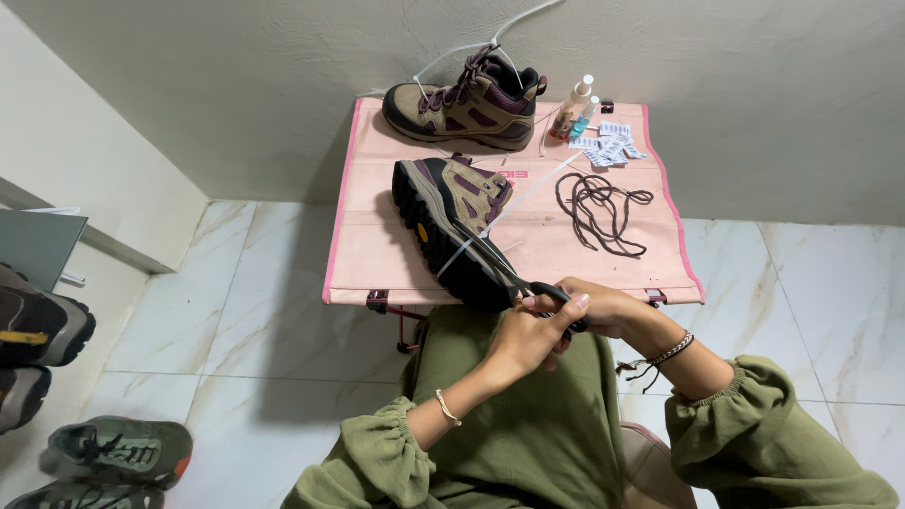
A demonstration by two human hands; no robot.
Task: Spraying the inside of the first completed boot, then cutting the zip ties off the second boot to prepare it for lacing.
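My left hand (528, 335) and my right hand (613, 306) meet at the near edge of a small pink folding table (377, 254). Both close around the black handles of a pair of scissors (500, 269). The blades point up-left, against a tan and maroon hiking boot (452, 212) lying on its side with its black sole facing left. A white lace (533, 188) runs from this boot across the table and crosses the blades. The matching boot (467, 104) stands upright at the table's back edge. A loose brown lace (599, 207) lies coiled to the right.
Two small bottles (575, 104) and several small white packets (608, 146) sit at the table's back right. Several other shoes (113, 452) lie on the marble floor at the left, beside a grey panel (38, 245). A plain wall stands behind the table.
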